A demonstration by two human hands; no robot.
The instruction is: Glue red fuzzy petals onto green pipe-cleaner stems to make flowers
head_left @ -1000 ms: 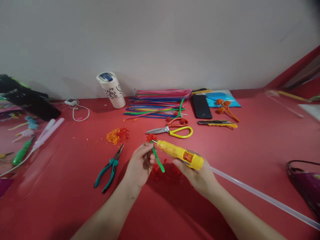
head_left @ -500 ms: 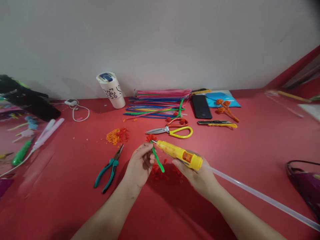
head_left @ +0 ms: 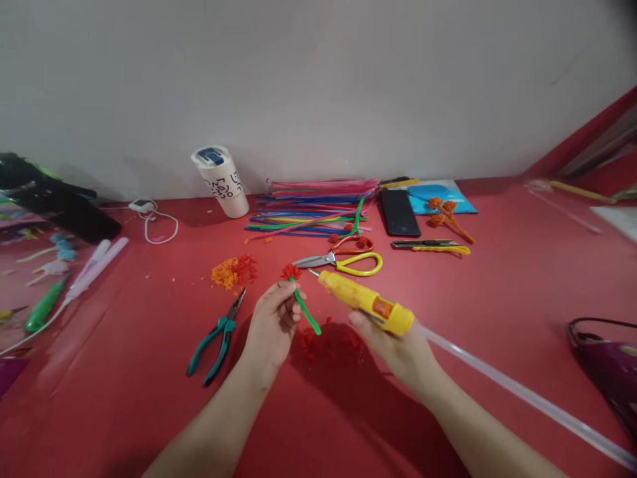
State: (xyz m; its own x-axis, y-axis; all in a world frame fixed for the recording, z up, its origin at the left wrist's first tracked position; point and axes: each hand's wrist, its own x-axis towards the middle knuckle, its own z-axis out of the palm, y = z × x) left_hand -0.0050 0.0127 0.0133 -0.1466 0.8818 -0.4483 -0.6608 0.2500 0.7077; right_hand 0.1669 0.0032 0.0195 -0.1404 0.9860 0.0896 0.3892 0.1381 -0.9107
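Observation:
My left hand (head_left: 273, 323) pinches a green stem (head_left: 306, 309) topped by a small red flower head (head_left: 290, 271). My right hand (head_left: 393, 342) grips a yellow glue gun (head_left: 365, 302); a long clear glue stick (head_left: 522, 398) trails out behind it to the lower right. The gun's metal tip points toward the flower head, a short gap away. Red scraps (head_left: 331, 342) lie on the red table (head_left: 124, 398) between my hands.
Green-handled pliers (head_left: 216, 335) lie left of my left hand. Yellow-handled scissors (head_left: 348, 261), a pile of coloured sticks (head_left: 313, 209), a phone (head_left: 398, 212), a utility knife (head_left: 430, 247), orange flowers (head_left: 448, 216), a cup (head_left: 221, 179) and orange-red trimmings (head_left: 233, 271) sit farther back.
The glue gun's tip has drawn away from the flower head, to the right and up. My left hand has shifted the flower slightly left and up.

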